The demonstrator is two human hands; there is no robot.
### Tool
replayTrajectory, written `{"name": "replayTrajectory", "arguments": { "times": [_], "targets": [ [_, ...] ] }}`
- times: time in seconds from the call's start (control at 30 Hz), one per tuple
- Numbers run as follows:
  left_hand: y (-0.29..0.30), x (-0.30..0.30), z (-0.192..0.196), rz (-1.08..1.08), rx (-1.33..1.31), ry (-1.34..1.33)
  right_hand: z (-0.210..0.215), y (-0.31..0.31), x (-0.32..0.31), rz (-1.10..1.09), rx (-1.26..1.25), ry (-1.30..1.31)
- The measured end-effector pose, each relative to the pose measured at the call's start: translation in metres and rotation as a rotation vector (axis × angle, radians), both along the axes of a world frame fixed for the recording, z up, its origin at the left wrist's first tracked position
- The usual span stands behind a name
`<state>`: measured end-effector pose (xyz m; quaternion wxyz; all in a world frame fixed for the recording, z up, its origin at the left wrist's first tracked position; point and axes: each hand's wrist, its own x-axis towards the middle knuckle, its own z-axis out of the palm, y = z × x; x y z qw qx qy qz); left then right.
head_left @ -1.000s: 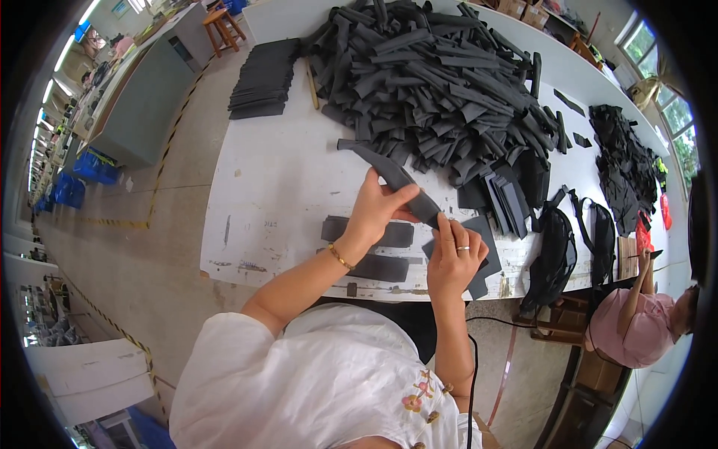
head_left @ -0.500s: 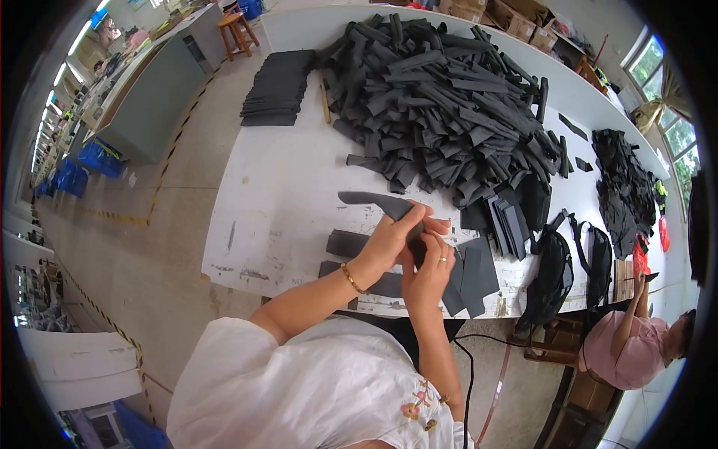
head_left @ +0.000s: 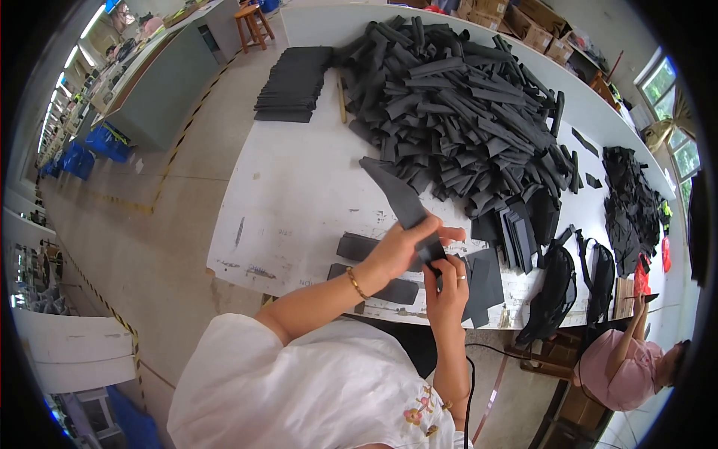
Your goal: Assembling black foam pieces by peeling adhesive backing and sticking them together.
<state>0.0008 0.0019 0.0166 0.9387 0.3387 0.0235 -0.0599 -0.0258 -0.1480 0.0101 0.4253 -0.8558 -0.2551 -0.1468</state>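
Observation:
Both my hands grip one long black fabric strip (head_left: 402, 199) above the table's near edge. My left hand (head_left: 400, 248) pinches its middle between thumb and fingers, and the free part slants up and away to the left. Close to it, my right hand (head_left: 449, 288), with a ring on one finger, pinches the lower end. Under and beside my left forearm lie flat black strips (head_left: 356, 245). Wider flat black pieces (head_left: 486, 280) rest overlapping just right of my right hand. Beyond my hands rises a large heap of black strips (head_left: 456, 105).
A neat stack of black strips (head_left: 292, 86) lies at the table's far left, beside a thin wooden stick (head_left: 342, 99). Folded black pieces (head_left: 516, 233) and black bags (head_left: 553, 280) are on the right. A person in pink (head_left: 617, 367) sits at far right.
The strip's free end has swung from pointing left to pointing up and away. Both hands have shifted slightly right, and the strip now stretches straighter between them.

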Motion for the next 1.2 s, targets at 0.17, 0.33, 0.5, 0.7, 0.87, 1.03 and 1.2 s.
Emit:
{"name": "replayTrajectory", "arguments": {
  "times": [0.17, 0.33, 0.5, 0.7, 0.87, 1.03, 1.2],
  "targets": [
    [-0.010, -0.003, -0.001, -0.032, -0.012, 0.032, 0.006, 0.007, 0.011, 0.038, 0.057, 0.036],
    [0.000, -0.001, 0.004, -0.063, -0.007, 0.065, -0.002, -0.001, 0.008, 0.069, -0.049, 0.056],
    [0.014, 0.008, 0.021, 0.133, -0.013, -0.082, 0.008, -0.007, 0.014, 0.114, 0.017, -0.181],
    [-0.006, -0.003, 0.018, 0.140, -0.068, -0.085, 0.006, -0.003, 0.017, 0.077, 0.111, -0.167],
    [-0.010, -0.008, 0.014, 0.117, -0.112, -0.072, 0.009, -0.001, 0.019, 0.109, 0.123, -0.184],
    [-0.012, -0.008, 0.005, 0.110, -0.154, -0.112, 0.014, 0.000, 0.022, 0.142, 0.120, -0.196],
    [-0.011, -0.008, 0.004, 0.086, -0.185, -0.090, 0.017, 0.002, 0.025, 0.177, 0.108, -0.176]
  ]
}}
